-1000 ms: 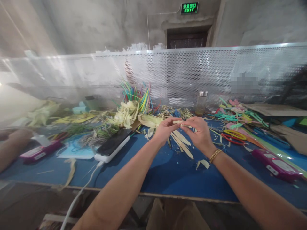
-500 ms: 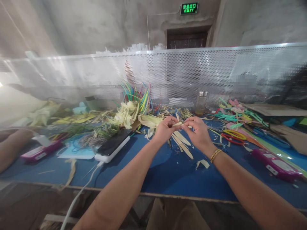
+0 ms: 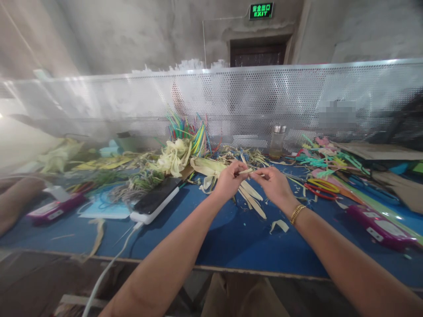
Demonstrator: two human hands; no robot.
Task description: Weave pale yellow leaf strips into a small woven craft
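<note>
Above the middle of the blue table, both hands pinch a thin, pale strip of corn husk point(image 3: 246, 172). My left hand point(image 3: 231, 178) is closed on its left part, thumb against fingers. My right hand point(image 3: 272, 182), with a gold bracelet point(image 3: 296, 213) at the wrist, is closed at its right end, fingertips close to the left hand's. Below the hands lie several loose husk strips point(image 3: 251, 198). A wider corn husk point(image 3: 206, 167) lies just left of my left hand. One curled scrap point(image 3: 279, 226) rests below my right hand.
A phone point(image 3: 157, 198) on a white power bank lies left, near a pile of husks point(image 3: 175, 158). Right are scissors point(image 3: 322, 187) and a purple power strip point(image 3: 380, 226). A glass bottle point(image 3: 277, 141) stands by the perforated metal screen point(image 3: 231, 97). Another person's arm point(image 3: 16, 202) is at far left.
My right hand has turned slightly and its fingers have lowered and closed in more. The left hand has barely shifted; the husk strip stays between both hands.
</note>
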